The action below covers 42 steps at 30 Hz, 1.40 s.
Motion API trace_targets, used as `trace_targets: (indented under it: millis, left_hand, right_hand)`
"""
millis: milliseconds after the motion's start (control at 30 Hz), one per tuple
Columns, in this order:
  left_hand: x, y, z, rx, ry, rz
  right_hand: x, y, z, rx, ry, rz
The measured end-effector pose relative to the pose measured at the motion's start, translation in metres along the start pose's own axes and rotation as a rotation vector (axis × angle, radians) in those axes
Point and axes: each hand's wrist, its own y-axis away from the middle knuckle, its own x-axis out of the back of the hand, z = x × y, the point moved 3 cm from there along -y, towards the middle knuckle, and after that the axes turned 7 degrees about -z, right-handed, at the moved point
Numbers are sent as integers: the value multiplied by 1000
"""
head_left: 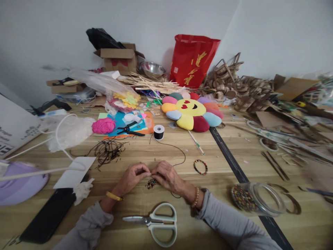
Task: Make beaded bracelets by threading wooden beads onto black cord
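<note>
Two bare hands, left hand [132, 177] and right hand [168, 176], pinched nearly fingertip to fingertip; contents too small to tell.
Just below: loose beads [150, 183], one cluster, liable to roll away if brushed by fingers or cord [185, 157]. Outward: scissors, one pair [151, 220]; bead ring [200, 167], one; spool [159, 132], one; bead jar [250, 194], one, apparently lidless, possible spill if knocked by right sleeve [231, 215].

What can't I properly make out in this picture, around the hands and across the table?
All in the head view:
Whatever the left hand and right hand may pinch: too small, tucked among fingers.
Black cord: partly hidden by the right hand.
Loose beads: too small to count.
Lilac item: cut off by the left edge.
White box: printing cut off by the same edge.
Far-right clutter: blurred.
</note>
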Motion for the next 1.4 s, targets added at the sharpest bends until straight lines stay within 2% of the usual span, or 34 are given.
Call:
trace_targets:
  millis: [300, 433, 600, 700, 800, 967, 1100, 1400]
  left_hand:
    - [1, 2, 0, 52, -71, -66]
    - [5, 7, 1, 56, -205, -192]
    - [1, 12, 8, -80, -498, -307]
    - [-2, 12, 9, -150, -557, -336]
    - [0, 11, 5, -126, -515, -309]
    - [12, 5, 0, 25, -220, -130]
    - [13, -2, -1, 49, -36, -24]
    - [3, -10, -4, 69, 47, -11]
  right_hand:
    - [0, 1, 3, -43, 55, 34]
    - [1, 0, 2, -61, 54, 48]
    - [0, 1, 3, -67, 49, 48]
    - [1, 1, 3, -65, 46, 54]
    - [3, 0, 1, -66, 50, 53]
    - [6, -1, 0, -78, 59, 52]
    - [8, 0, 2, -82, 68, 70]
    - [6, 0, 4, -51, 100, 86]
